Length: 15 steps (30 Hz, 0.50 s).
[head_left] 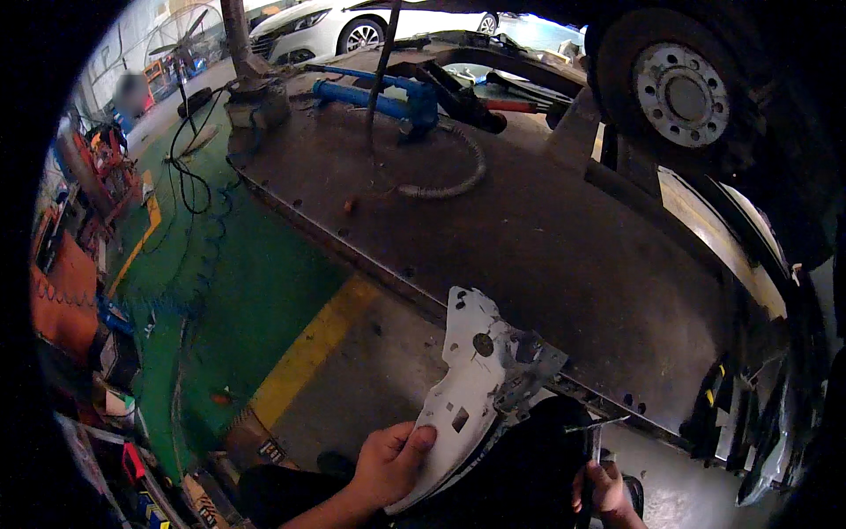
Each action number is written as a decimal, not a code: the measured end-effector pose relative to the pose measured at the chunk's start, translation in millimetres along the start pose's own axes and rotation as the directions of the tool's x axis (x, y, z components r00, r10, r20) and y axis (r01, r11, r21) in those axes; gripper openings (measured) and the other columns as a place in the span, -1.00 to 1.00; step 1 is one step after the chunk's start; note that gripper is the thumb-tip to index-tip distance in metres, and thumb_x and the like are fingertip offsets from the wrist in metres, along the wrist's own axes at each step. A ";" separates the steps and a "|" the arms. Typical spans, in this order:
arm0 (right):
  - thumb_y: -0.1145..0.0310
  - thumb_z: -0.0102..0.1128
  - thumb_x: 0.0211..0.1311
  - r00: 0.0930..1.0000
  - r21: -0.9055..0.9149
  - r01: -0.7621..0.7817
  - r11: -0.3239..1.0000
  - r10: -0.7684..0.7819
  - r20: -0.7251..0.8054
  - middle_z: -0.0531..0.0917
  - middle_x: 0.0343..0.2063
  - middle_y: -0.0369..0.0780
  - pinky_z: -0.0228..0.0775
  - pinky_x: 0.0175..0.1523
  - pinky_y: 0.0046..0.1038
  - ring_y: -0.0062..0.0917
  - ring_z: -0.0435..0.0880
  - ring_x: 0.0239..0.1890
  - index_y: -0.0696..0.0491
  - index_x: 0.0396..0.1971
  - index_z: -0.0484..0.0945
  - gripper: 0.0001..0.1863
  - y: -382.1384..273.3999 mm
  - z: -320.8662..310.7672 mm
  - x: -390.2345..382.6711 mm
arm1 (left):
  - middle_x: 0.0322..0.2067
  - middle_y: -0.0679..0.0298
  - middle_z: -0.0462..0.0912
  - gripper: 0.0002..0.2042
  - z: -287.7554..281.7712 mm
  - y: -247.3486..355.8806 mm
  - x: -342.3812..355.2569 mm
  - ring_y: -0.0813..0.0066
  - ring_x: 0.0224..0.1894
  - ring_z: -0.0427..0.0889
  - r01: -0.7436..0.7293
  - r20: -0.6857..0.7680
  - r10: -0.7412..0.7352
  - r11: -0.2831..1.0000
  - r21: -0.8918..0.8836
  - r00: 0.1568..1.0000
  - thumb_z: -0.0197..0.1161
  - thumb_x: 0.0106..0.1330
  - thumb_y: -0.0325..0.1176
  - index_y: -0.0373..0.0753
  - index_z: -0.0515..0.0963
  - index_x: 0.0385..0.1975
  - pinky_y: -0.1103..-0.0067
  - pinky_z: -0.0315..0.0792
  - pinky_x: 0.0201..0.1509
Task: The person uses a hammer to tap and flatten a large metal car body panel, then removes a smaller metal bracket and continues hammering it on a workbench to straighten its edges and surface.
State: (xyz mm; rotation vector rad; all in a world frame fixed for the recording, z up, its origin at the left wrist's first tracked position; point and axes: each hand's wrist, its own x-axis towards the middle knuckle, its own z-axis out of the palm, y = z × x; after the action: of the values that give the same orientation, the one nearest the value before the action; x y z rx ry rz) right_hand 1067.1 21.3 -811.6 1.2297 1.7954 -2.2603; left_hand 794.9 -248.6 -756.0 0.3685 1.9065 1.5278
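Note:
My left hand [397, 463] is closed on a white, curved sheet-metal part [467, 370] with holes and a bare, crumpled metal section at its right, held upright at an angle over my dark-clothed legs. My right hand [604, 485] is closed round the upright handle of a metal hammer [592, 428] with a thin, pointed head, just right of the part.
A large steel platform [573, 238] lies ahead, carrying a blue hydraulic cylinder [361, 97] and a hose [467, 176]. A mounted wheel [683, 93] overhangs at upper right. Green flooring [220, 282] with coiled cables and cluttered equipment [84, 176] lies left. A white car [317, 35] stands behind.

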 end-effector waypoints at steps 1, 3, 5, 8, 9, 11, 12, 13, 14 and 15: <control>0.10 -0.16 0.46 1.000 -0.015 -0.009 1.000 0.009 -0.028 0.55 -0.72 -0.03 0.44 -0.63 -0.35 -0.29 0.55 -0.74 0.26 -0.58 0.46 -0.46 -1.0 2.7 -0.4 | -0.63 0.43 0.50 -0.56 -0.9 -1.1 -0.9 0.69 -0.52 0.43 -0.006 0.003 0.006 1.000 0.019 1.000 0.07 0.43 0.03 -0.30 0.60 -0.36 0.60 0.35 -0.42; 0.04 -0.16 0.43 0.998 -0.041 -0.016 0.999 0.013 -0.067 0.54 -0.74 -0.04 0.43 -0.64 -0.36 -0.30 0.54 -0.76 0.24 -0.61 0.47 -0.42 0.3 3.1 -0.3 | -0.66 0.38 0.48 -0.58 -3.3 -5.6 -3.2 0.67 -0.55 0.43 -0.018 0.011 0.017 0.998 0.057 1.000 0.07 0.44 -0.01 -0.30 0.59 -0.38 0.58 0.35 -0.45; -0.10 -0.16 0.38 0.996 -0.057 -0.006 0.998 0.001 -0.085 0.53 -0.78 -0.06 0.41 -0.64 -0.39 -0.32 0.51 -0.79 0.22 -0.63 0.48 -0.35 5.9 2.6 1.7 | -0.67 0.32 0.47 -0.60 -4.6 -18.9 -5.6 0.65 -0.56 0.44 -0.033 0.021 0.032 0.998 0.048 0.999 0.08 0.44 -0.04 -0.30 0.57 -0.40 0.57 0.35 -0.47; -0.10 -0.15 0.38 0.995 -0.052 -0.037 0.998 0.032 -0.095 0.53 -0.78 -0.06 0.41 -0.66 -0.38 -0.32 0.51 -0.80 0.23 -0.62 0.48 -0.35 6.6 2.6 2.8 | -0.67 0.25 0.47 -0.63 -4.2 -11.8 -10.4 0.60 -0.58 0.45 -0.060 0.016 0.059 0.995 0.083 0.998 0.10 0.43 -0.08 -0.29 0.55 -0.45 0.53 0.35 -0.49; -0.09 -0.15 0.38 0.996 -0.058 -0.038 0.998 0.033 -0.087 0.53 -0.78 -0.06 0.41 -0.66 -0.38 -0.32 0.51 -0.80 0.23 -0.62 0.48 -0.35 6.8 2.5 2.5 | -0.68 0.23 0.47 -0.64 -4.3 -7.1 -11.8 0.58 -0.59 0.46 -0.070 0.011 0.069 0.992 0.102 0.998 0.10 0.43 -0.10 -0.29 0.54 -0.46 0.52 0.35 -0.50; -0.07 -0.16 0.39 0.997 -0.069 -0.038 0.997 0.034 -0.067 0.53 -0.78 -0.05 0.41 -0.66 -0.38 -0.32 0.51 -0.79 0.23 -0.61 0.47 -0.37 6.0 2.1 2.6 | -0.68 0.19 0.48 -0.65 -5.2 -5.7 -13.2 0.56 -0.59 0.46 -0.116 0.020 0.115 0.986 0.123 0.993 0.11 0.43 -0.11 -0.29 0.54 -0.46 0.51 0.36 -0.50; -0.06 -0.17 0.39 0.997 -0.076 -0.037 0.996 0.031 -0.073 0.53 -0.78 -0.05 0.41 -0.66 -0.38 -0.32 0.51 -0.79 0.23 -0.61 0.47 -0.38 4.9 3.5 3.2 | -0.67 0.18 0.48 -0.65 -5.7 -6.3 -14.3 0.55 -0.59 0.46 -0.139 0.025 0.137 0.981 0.132 0.990 0.11 0.43 -0.12 -0.29 0.54 -0.46 0.50 0.36 -0.49; -0.05 -0.17 0.40 0.996 -0.081 -0.035 0.996 0.028 -0.081 0.53 -0.78 -0.05 0.41 -0.66 -0.38 -0.32 0.51 -0.79 0.22 -0.61 0.47 -0.38 3.1 6.1 3.3 | -0.67 0.16 0.49 -0.66 -5.8 -9.3 -14.9 0.53 -0.60 0.47 -0.138 0.025 0.136 0.980 0.144 0.990 0.11 0.43 -0.13 -0.29 0.54 -0.45 0.50 0.36 -0.49; -0.03 -0.17 0.40 0.996 -0.087 -0.033 0.996 0.025 -0.089 0.53 -0.78 -0.05 0.41 -0.65 -0.38 -0.32 0.51 -0.79 0.22 -0.61 0.47 -0.39 1.8 8.0 3.2 | -0.67 0.15 0.49 -0.66 -5.7 -14.3 -14.7 0.52 -0.60 0.47 -0.137 0.025 0.135 0.978 0.156 0.991 0.11 0.43 -0.13 -0.29 0.54 -0.45 0.49 0.36 -0.49; -0.02 -0.17 0.40 0.996 -0.084 -0.038 0.996 0.031 -0.089 0.52 -0.78 -0.05 0.41 -0.65 -0.38 -0.33 0.50 -0.80 0.22 -0.60 0.47 -0.40 1.4 8.3 3.1 | -0.66 0.13 0.49 -0.67 -5.3 -17.2 -15.2 0.50 -0.60 0.48 -0.136 0.024 0.134 0.976 0.168 0.991 0.10 0.43 -0.14 -0.29 0.54 -0.44 0.49 0.37 -0.49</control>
State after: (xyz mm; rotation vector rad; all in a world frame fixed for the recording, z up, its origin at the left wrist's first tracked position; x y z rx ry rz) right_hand 1060.9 15.3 -814.2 1.3533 1.8623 -2.1194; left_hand 806.0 -266.3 -766.9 0.5926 2.0435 1.4473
